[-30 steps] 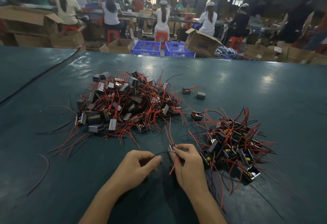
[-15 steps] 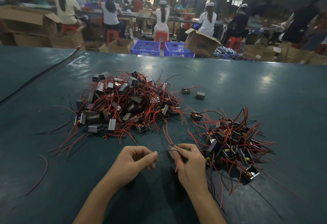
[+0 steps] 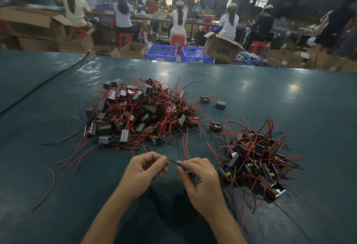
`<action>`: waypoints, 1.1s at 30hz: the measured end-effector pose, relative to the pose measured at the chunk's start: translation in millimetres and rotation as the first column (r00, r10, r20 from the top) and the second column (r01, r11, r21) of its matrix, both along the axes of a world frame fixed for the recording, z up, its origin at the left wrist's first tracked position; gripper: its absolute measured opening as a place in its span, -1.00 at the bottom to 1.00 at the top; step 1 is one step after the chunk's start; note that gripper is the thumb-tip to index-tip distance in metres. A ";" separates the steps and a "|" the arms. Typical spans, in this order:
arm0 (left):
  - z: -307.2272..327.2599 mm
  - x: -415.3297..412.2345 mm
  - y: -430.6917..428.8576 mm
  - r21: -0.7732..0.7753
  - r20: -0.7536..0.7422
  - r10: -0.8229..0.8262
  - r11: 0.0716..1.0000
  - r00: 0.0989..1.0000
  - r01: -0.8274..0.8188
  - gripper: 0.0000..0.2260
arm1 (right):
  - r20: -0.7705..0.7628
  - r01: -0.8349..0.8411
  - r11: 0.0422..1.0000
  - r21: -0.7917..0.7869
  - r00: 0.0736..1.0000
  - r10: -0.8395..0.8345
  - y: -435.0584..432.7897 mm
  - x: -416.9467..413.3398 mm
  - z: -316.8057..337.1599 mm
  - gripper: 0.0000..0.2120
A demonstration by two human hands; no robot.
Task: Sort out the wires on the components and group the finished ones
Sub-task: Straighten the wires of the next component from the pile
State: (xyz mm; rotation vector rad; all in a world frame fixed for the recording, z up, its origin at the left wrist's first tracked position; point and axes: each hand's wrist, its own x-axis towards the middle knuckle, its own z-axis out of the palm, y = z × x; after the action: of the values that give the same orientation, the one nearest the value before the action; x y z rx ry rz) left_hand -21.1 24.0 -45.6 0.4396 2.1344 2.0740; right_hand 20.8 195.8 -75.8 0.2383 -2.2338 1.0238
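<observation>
Left hand (image 3: 144, 168) and right hand (image 3: 197, 176) pinch one black wire (image 3: 172, 161) taut between them; best pull gently, straightening it.

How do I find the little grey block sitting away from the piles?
Start at the big pile of wired components in the middle of the green table. Off its far right edge two small pieces sit alone; the grey block is the right-hand one. Its neighbour trails red wires, but this one shows only a plain grey side.

dark green table (image 3: 289, 99) bearing two wired-component piles (image 3: 139, 112), one loose red wire (image 3: 47, 187)
</observation>
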 end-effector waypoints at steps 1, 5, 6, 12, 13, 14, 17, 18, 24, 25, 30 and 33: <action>-1.4 -0.8 -0.8 -0.021 -0.011 0.001 1.000 1.000 -0.001 -0.85 | 0.005 -0.003 1.000 -0.003 1.000 0.003 0.1 -0.3 -1.0 -0.87; -11.8 -23.3 -11.2 -0.239 -0.236 0.337 0.889 0.911 -0.391 -0.90 | 0.044 -0.026 0.995 -0.098 0.999 0.030 -1.5 -1.6 -0.7 -0.88; -13.2 -33.5 -15.5 -0.296 -0.288 0.422 0.814 0.860 -0.499 -0.91 | 0.059 -0.023 0.992 -0.128 0.998 0.031 -2.1 -2.1 -0.9 -0.88; -19.7 -84.7 -25.7 -0.734 -0.362 0.437 0.411 0.823 -0.541 -0.43 | 0.127 0.014 0.978 -0.210 0.992 0.013 -2.3 -8.1 -3.9 -0.89; -19.9 -89.5 -27.1 -0.774 -0.371 0.441 0.339 0.817 -0.534 -0.38 | 0.125 0.012 0.978 -0.206 0.992 0.014 -2.6 -8.5 -3.7 -0.89; -19.4 -93.7 -30.0 -0.800 -0.372 0.451 0.288 0.811 -0.527 -0.37 | 0.118 0.006 0.980 -0.198 0.993 0.018 -3.1 -9.0 -4.2 -0.89; -16.7 -100.4 -41.3 -0.814 -0.361 0.452 0.273 0.816 -0.512 -0.48 | 0.093 -0.011 0.991 -0.136 0.995 0.024 -3.9 -9.0 -5.8 -0.92; -15.5 -100.4 -44.5 -0.800 -0.378 0.443 0.287 0.813 -0.528 -0.54 | 0.087 -0.017 0.993 -0.120 0.996 0.027 -3.9 -9.5 -6.3 -0.93; 0.1 -75.6 -45.9 -0.357 -0.412 0.547 0.639 0.729 -0.681 -0.87 | 0.062 -0.035 0.996 -0.081 0.997 0.040 -4.2 -10.2 -7.0 -0.94; 3.7 -69.3 -43.0 -0.282 -0.398 0.561 0.678 0.726 -0.679 -0.91 | 0.059 -0.036 0.996 -0.080 0.997 0.041 -4.2 -10.0 -7.0 -0.94; 11.4 -38.3 -20.9 0.063 -0.099 0.465 0.885 0.880 -0.461 -0.86 | 0.082 -0.041 0.990 -0.138 0.995 0.053 -5.4 -10.2 -9.1 -0.93; 1.2 -25.6 -9.6 0.082 -0.070 0.423 0.905 0.903 -0.417 -0.85 | 0.102 -0.046 0.978 -0.202 0.992 0.068 -7.4 -9.2 -10.7 -0.87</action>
State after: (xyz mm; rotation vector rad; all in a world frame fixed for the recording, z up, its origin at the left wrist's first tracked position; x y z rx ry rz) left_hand -46.7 14.4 -44.3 0.0726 2.3888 2.3889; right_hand 11.6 188.5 -86.4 0.1626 -2.2114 1.3103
